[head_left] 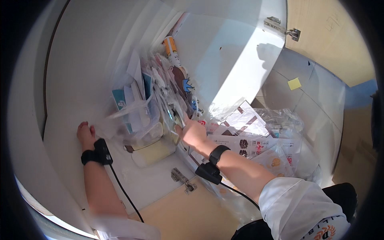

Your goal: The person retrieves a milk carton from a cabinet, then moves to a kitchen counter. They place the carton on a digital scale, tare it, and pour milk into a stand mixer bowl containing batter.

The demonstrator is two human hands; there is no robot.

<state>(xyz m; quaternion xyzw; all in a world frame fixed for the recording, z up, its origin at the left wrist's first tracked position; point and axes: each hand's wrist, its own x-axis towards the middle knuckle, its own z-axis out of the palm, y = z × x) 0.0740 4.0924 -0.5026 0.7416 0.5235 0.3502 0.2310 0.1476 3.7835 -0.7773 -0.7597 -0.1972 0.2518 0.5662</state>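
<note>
Inside a white cabinet [237,48], my right hand [193,132] pinches the near edge of a stack of clear plastic packets [163,81]. At the left wall, my left hand [85,133] has curled fingers at the end of a clear plastic bag [120,115], blurred where it meets them. The bag stretches over a clear plastic container [150,115]. White and teal cards or boxes [120,99] stand in and beside that container. A pale yellow packet [153,154] lies just in front. Cutouts with blue crowns [188,86] line the stack's right side.
An orange and white canister [171,49] lies at the back. Printed sheets in plastic [255,147] are piled to the right. Metal hinges [183,180] join wooden doors [327,36] at the front and right. A yellow note [294,83] lies on the tiled floor [318,99].
</note>
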